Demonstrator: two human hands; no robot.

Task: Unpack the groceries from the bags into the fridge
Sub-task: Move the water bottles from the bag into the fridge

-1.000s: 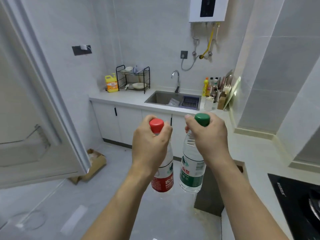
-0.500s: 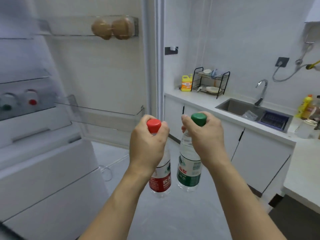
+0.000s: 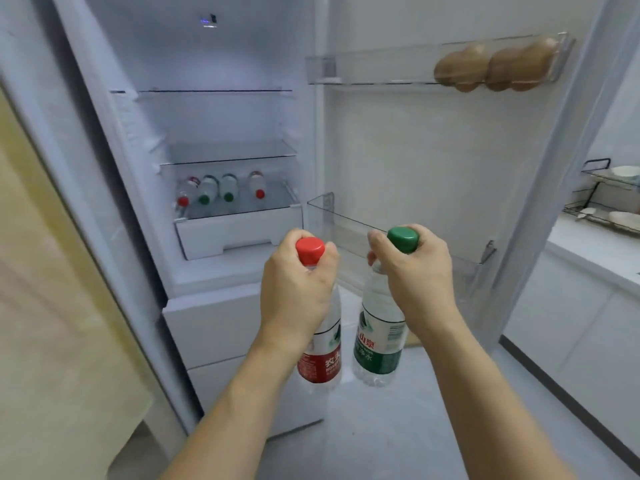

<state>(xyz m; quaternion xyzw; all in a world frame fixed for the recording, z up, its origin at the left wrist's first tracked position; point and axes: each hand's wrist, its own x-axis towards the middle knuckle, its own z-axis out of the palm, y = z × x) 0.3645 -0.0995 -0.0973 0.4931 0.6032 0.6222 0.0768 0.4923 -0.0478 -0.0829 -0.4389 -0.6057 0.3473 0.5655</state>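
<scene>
My left hand (image 3: 294, 289) grips the neck of a red-capped water bottle (image 3: 322, 362) with a red label. My right hand (image 3: 415, 282) grips the neck of a green-capped water bottle (image 3: 379, 344) with a green label. Both bottles hang upright side by side in front of the open fridge (image 3: 221, 126). Several bottles (image 3: 221, 192) with red and green caps lie on the fridge's lowest shelf, above a white drawer (image 3: 239, 233). The upper glass shelves hold nothing that I can see.
The fridge door (image 3: 433, 161) stands open to the right; its top bin holds brown round items (image 3: 491, 65), and the lower door bin (image 3: 398, 244) looks bare. A white counter with a black dish rack (image 3: 609, 195) lies at far right. A yellowish wall is at left.
My view has swung left from the kitchen sink to the open fridge interior. Both hands keep holding their bottles in the same pose in front of me.
</scene>
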